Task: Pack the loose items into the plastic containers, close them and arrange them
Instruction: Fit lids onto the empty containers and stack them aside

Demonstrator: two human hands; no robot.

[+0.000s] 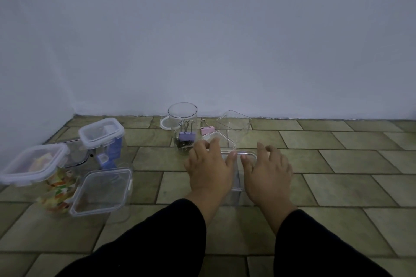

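hands on clear box, floor by the wall

sleeves (157, 243), black, come in from the bottom edge. both hands are on a clear box (237, 183) standing on the tiled floor (337, 186) in the middle. the left hand (209, 166) holds the box's left side and the right hand (269, 170) its right side. each thumb lies on the box's lid (238, 154), the tips close but apart. the fingers of both hands are bent and slightly spread. the left fingertips reach a small lid (222, 139), clear with rounded corners, just behind the box; whether they touch it i cannot tell.

to the left, well apart from the hands, stands a group of closed containers. nearest is a flat box (101, 191), clear, its lid on. just beside it to the left is a scrap box (33, 162) with colourful bits showing through its wall. behind these stands a tall box (101, 134) with blue latches.

beyond the hands a round jar (182, 128) stands open, with a purple clip (186, 136) and darker clips inside. a white ring lid (163, 124) lies behind it. a pink clip (207, 130) lies on the floor between the jar and a three-sided tub (234, 123), which is clear and open. the pale wall (225, 40) rises just behind.
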